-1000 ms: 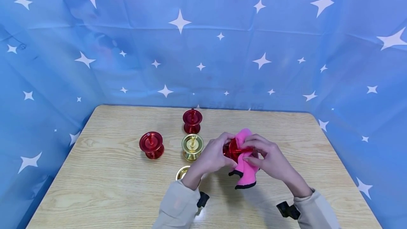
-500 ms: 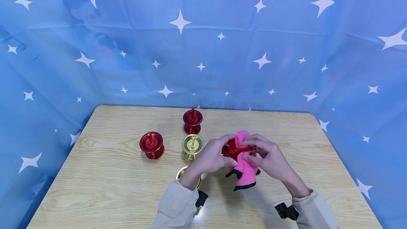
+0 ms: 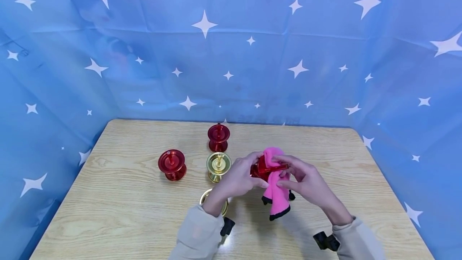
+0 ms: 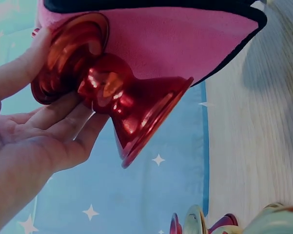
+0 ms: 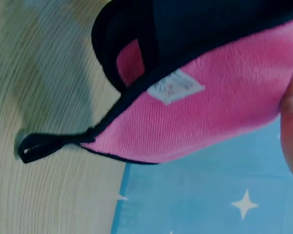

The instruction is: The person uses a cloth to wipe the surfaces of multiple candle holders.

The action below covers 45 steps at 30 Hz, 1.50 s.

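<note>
My left hand [image 3: 238, 177] grips a shiny red metal candle holder [image 3: 260, 169], tilted on its side over the right half of the table. In the left wrist view the candle holder [image 4: 107, 85] shows its flared base, round knob and dish, the fingers [image 4: 68, 114] curled about the dish end. A pink cloth [image 3: 278, 198] with black edging is draped over the dish end and hangs down. My right hand [image 3: 308, 177] pinches this cloth beside the holder's spike. The right wrist view shows the cloth [image 5: 224, 92] with a white label and a black loop.
Two red candle holders stand on the table, one at the left [image 3: 172, 161] and another at the back [image 3: 218, 135]. A gold candle holder [image 3: 219, 164] stands before the back one. Another gold holder [image 3: 205, 194] is partly hidden by my left forearm. A starry blue curtain [image 3: 231, 51] hangs behind.
The cloth has shifted and its lower folds hang differently. My right fingers have slid slightly along the cloth, and the held candle holder has moved a little left. The standing holders have stayed put.
</note>
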Tool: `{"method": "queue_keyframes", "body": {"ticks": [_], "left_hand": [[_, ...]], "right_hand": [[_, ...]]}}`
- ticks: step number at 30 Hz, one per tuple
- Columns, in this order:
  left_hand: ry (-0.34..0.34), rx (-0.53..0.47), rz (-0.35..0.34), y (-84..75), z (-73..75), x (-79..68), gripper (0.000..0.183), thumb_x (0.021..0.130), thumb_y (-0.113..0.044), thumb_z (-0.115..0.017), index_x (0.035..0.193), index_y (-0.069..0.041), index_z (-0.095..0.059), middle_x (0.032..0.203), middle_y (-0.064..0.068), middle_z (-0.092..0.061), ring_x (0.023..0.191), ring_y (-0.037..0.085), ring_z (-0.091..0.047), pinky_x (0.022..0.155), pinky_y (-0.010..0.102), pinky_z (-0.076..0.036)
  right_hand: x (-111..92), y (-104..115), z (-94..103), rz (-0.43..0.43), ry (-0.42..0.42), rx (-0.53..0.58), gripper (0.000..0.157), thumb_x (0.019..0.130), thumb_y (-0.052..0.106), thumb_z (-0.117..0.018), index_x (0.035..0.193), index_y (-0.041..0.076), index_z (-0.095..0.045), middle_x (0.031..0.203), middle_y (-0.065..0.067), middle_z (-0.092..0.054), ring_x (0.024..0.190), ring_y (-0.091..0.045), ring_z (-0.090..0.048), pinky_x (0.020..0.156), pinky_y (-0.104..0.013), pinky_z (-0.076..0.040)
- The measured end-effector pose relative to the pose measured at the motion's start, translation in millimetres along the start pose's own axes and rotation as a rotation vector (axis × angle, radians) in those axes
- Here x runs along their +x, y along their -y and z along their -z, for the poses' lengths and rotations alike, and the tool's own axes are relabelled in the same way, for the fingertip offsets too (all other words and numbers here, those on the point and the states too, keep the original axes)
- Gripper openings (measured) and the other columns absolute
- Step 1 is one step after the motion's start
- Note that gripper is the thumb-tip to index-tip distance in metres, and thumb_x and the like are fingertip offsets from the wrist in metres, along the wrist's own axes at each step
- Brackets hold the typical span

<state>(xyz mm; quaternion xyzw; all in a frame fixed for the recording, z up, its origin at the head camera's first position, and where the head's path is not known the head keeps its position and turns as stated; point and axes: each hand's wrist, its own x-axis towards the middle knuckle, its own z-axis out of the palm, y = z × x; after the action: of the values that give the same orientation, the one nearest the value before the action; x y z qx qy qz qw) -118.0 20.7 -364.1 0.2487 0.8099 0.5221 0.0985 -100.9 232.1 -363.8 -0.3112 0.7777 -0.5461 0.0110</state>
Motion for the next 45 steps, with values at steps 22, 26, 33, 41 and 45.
{"method": "queue_keyframes", "body": {"ticks": [22, 26, 33, 41, 45], "left_hand": [[0.072, 0.097, -0.099, -4.8, -0.9, -0.2, 0.057, 0.078, -0.02, -0.073, 0.124, -0.003, -0.046, 0.113, 0.007, -0.06, 0.101, 0.01, -0.055, 0.086, 0.021, -0.044], [0.07, 0.126, -0.088, -4.1, -1.4, 0.4, 0.058, 0.077, -0.022, -0.073, 0.124, -0.003, -0.046, 0.117, 0.009, -0.059, 0.106, 0.014, -0.054, 0.089, 0.023, -0.043], [0.06, 0.079, -0.039, -0.1, -0.7, 0.9, 0.062, 0.077, -0.017, -0.074, 0.128, -0.002, -0.044, 0.12, 0.012, -0.057, 0.11, 0.019, -0.052, 0.092, 0.026, -0.043], [0.043, -0.055, 0.046, 5.2, 3.1, 1.7, 0.061, 0.075, -0.01, -0.075, 0.128, -0.006, -0.044, 0.114, 0.01, -0.06, 0.074, 0.012, -0.061, 0.07, 0.021, -0.049], [0.036, -0.082, 0.034, 4.7, 4.1, 2.0, 0.061, 0.075, -0.008, -0.075, 0.127, -0.005, -0.044, 0.116, 0.009, -0.06, 0.09, 0.011, -0.057, 0.075, 0.021, -0.047]], "right_hand": [[2, 3, -4.5, 0.0, -0.15, -0.083, 0.029, 0.072, -0.014, -0.068, 0.097, 0.0, -0.064, 0.093, -0.01, -0.063, 0.077, -0.014, -0.06, 0.065, -0.021, -0.051], [1, 3, -1.3, 0.001, -0.136, -0.082, 0.029, 0.072, -0.016, -0.068, 0.096, 0.0, -0.063, 0.093, -0.011, -0.062, 0.079, -0.013, -0.059, 0.066, -0.02, -0.051], [0, 9, 8.4, 0.018, -0.129, -0.059, 0.031, 0.071, -0.021, -0.064, 0.095, -0.001, -0.063, 0.094, -0.01, -0.061, 0.074, -0.013, -0.052, 0.059, -0.02, -0.045], [2, 16, 19.3, 0.05, -0.173, -0.015, 0.03, 0.072, -0.023, -0.061, 0.095, -0.004, -0.063, 0.095, -0.01, -0.061, 0.072, -0.012, -0.052, 0.055, -0.02, -0.044], [3, 14, 17.0, 0.012, -0.128, 0.012, 0.032, 0.075, -0.019, -0.062, 0.103, -0.005, -0.06, 0.098, -0.008, -0.061, 0.073, -0.012, -0.056, 0.053, -0.021, -0.047]]}}
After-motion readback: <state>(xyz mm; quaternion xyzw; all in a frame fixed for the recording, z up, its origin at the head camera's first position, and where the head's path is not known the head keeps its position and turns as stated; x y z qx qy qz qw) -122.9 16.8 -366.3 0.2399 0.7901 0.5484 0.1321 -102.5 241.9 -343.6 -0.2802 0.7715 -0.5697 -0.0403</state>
